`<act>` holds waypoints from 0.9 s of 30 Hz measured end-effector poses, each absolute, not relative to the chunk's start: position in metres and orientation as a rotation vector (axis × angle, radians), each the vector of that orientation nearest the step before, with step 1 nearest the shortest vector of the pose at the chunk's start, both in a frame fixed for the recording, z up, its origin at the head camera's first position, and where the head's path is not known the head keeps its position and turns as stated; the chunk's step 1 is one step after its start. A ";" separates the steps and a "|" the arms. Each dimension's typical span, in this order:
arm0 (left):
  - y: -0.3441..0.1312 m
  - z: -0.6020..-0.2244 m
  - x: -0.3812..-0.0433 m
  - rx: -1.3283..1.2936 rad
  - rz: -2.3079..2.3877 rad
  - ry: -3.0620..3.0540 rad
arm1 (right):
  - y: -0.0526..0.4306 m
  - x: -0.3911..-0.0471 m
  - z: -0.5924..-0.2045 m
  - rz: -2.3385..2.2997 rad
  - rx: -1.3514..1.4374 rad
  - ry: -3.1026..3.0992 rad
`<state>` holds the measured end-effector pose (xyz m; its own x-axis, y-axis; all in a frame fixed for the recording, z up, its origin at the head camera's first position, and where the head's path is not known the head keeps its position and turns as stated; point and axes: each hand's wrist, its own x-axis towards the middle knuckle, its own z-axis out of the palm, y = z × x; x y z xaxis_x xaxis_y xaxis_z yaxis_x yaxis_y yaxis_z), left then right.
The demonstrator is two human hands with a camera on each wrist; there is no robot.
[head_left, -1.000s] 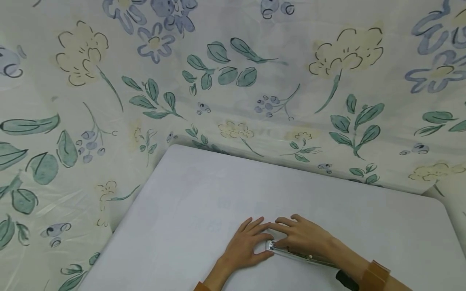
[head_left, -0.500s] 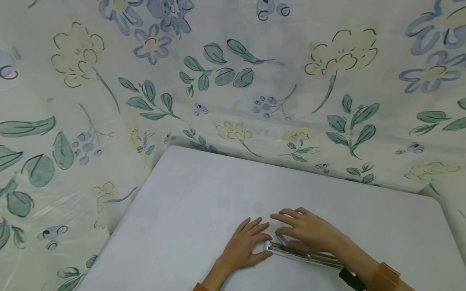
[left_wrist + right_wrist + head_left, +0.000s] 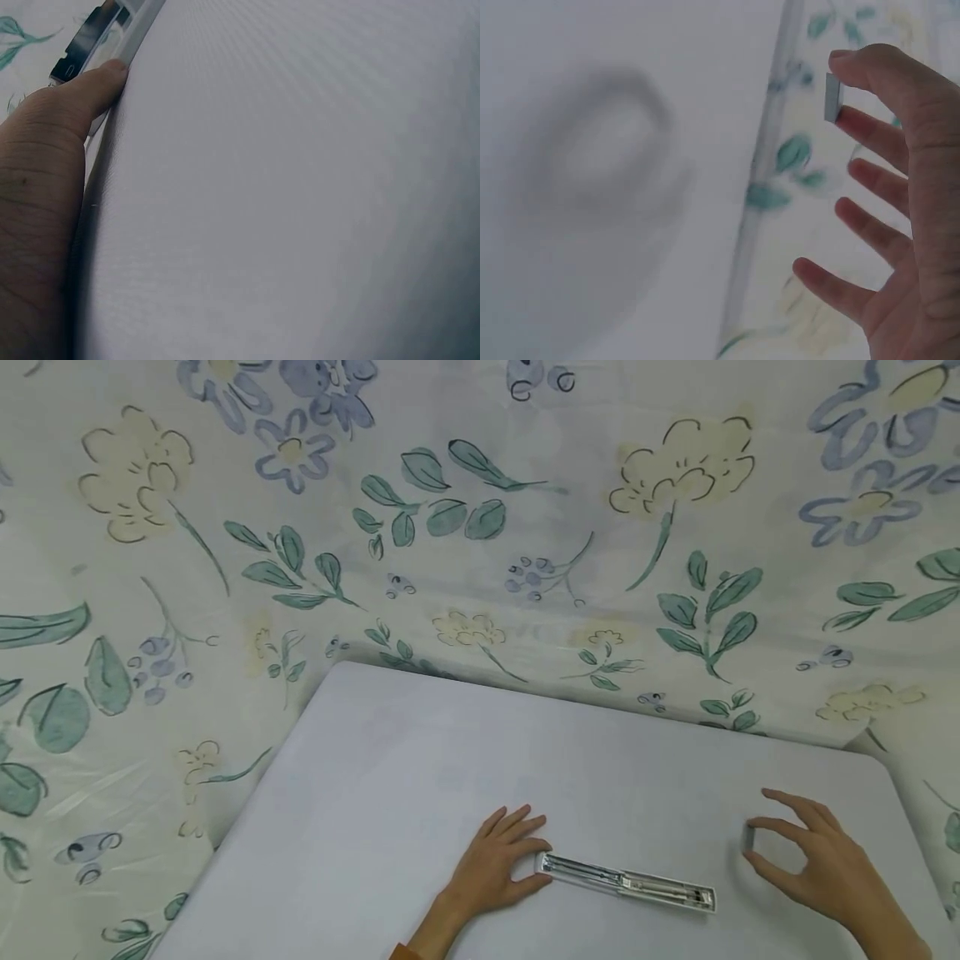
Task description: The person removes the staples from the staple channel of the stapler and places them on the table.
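Observation:
An opened-out stapler (image 3: 660, 891) lies flat and slantwise on the white table, its metal inside facing up. My left hand (image 3: 491, 864) holds its left end between thumb and index finger, the other fingers spread on the table. In the left wrist view, the thumb (image 3: 97, 88) presses against the stapler's pale edge. Off to the right, my right hand (image 3: 821, 860) pinches a small grey strip of staples (image 3: 832, 97) between thumb and index finger, above the table. Its other fingers are spread apart.
The white table (image 3: 420, 752) has rounded corners, and its far edge runs along a floral-patterned sheet (image 3: 480, 568). The same sheet hangs at the left and right sides. The right hand's shadow (image 3: 622, 82) falls on the tabletop.
My right hand has left the stapler and moved right, carrying the strip of staples. The stapler's right half is now uncovered. My left hand stays at its left end.

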<state>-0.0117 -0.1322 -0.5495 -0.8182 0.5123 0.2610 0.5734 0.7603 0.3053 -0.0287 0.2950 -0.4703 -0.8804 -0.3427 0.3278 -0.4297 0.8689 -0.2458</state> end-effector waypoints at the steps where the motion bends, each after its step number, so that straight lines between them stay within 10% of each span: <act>1: -0.133 -0.549 -0.012 -0.864 -0.565 -2.794 | 0.302 -0.019 -0.476 0.463 0.488 -2.812; 16: -0.140 -0.551 -0.012 -0.834 -0.604 -2.775 | 0.294 0.052 -0.566 0.609 -0.225 -2.893; 27: -0.148 -0.558 -0.011 -0.785 -0.598 -2.767 | 0.288 0.052 -0.557 0.556 -0.444 -3.033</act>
<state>-0.0107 -0.1484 -0.5577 -0.8380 0.4566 0.2989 0.5393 0.7768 0.3252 0.0517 0.2878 -0.5571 -0.9591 0.2819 -0.0254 0.2726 0.8959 -0.3509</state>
